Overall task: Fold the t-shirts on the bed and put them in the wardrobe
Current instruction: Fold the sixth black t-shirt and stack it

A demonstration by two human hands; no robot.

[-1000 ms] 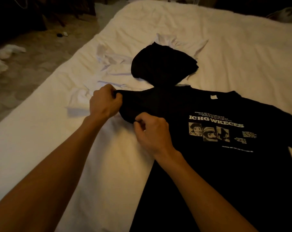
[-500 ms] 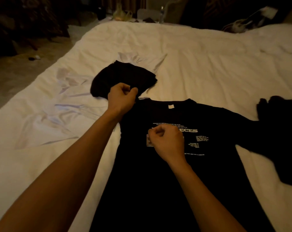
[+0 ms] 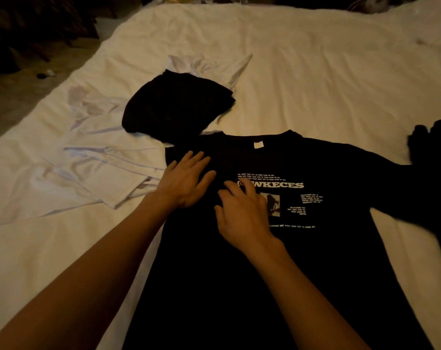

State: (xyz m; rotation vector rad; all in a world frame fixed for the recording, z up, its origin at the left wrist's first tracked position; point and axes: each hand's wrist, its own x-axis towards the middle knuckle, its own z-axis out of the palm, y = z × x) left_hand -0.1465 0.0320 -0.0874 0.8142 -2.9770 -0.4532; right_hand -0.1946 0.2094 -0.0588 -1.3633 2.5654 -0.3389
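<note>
A black t-shirt (image 3: 315, 261) with white print lies spread face up on the white bed (image 3: 315, 72). Its left sleeve is folded in over the chest. My left hand (image 3: 186, 180) lies flat on that folded part, fingers straight. My right hand (image 3: 242, 213) rests beside it on the chest, fingers spread and slightly bent over the print. A bunched black t-shirt (image 3: 174, 109) sits just beyond the collar. A white t-shirt (image 3: 100, 162) lies crumpled to the left, partly under the bunched one.
Another dark garment (image 3: 431, 147) lies at the right edge by the shirt's right sleeve. The floor (image 3: 25, 97) runs along the bed's left side, with small items on it. Dark clutter lines the far side of the bed.
Both hands held the left sleeve and carried it in over the chest. They have let go and now lie flat on the shirt.
</note>
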